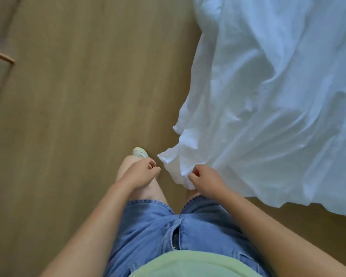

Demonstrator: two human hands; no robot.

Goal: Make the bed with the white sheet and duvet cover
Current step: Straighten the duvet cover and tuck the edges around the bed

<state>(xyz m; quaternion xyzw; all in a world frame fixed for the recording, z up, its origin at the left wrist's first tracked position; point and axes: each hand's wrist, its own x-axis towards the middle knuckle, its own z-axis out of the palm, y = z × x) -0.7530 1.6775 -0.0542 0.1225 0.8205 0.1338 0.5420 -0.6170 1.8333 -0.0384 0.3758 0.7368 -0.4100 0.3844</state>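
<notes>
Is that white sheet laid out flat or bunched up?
Bunched up: the white sheet shows deep folds and wrinkles, and its near edge is gathered in the right hand.

white sheet (278,100) cut off right, bed hidden

Pale green top (188,264), denim shorts (158,226), white shoe (140,152)

- The sheet (278,96) spreads over my right side, from in front of my legs to the far right.
- Its near corner bunches just before my right thigh, where my right hand (206,182) grips it.
- My left hand (140,172) is just left of that corner, apart from it, above my left leg.
- My shoe (140,152) stands on the floor (78,96) just beyond my left hand.
- A rail (2,55) crosses the far left edge.
</notes>
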